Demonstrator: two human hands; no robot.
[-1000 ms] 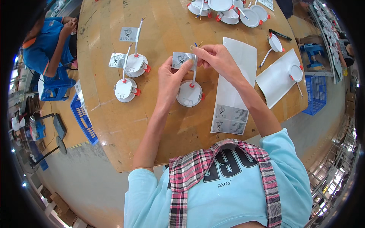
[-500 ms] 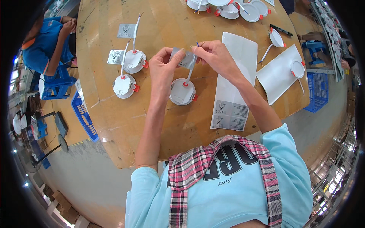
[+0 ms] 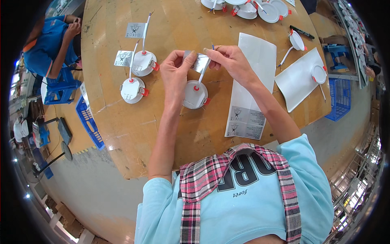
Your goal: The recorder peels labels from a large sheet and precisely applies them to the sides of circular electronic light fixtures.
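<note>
My left hand (image 3: 174, 69) is closed, its thumb and fingers pinching a silver label (image 3: 200, 63) that wraps against a white cable (image 3: 202, 73). With fingertips together, my right hand (image 3: 229, 59) grips the upper end of that cable, where a bare blue wire tip sticks out. The cable rises from a round white downlight (image 3: 195, 95) lying on the table below my hands, a red clip at its side. To the left lie two more downlights, a farther one (image 3: 144, 63) and a nearer one (image 3: 132, 90), each with a silver label flagged around its upright cable.
A white label sheet (image 3: 254, 69) with silver labels at its near end lies right of my hands. Beyond it are another sheet (image 3: 290, 87), a downlight (image 3: 318, 74) on it, and a black marker (image 3: 302, 32). Several downlights (image 3: 268, 12) crowd the far edge. A person (image 3: 53, 49) sits at left.
The label between my hands has tilted and now catches bright light. The downlight beneath has shifted slightly up and left. Both hands keep their grip in nearly the same place.
</note>
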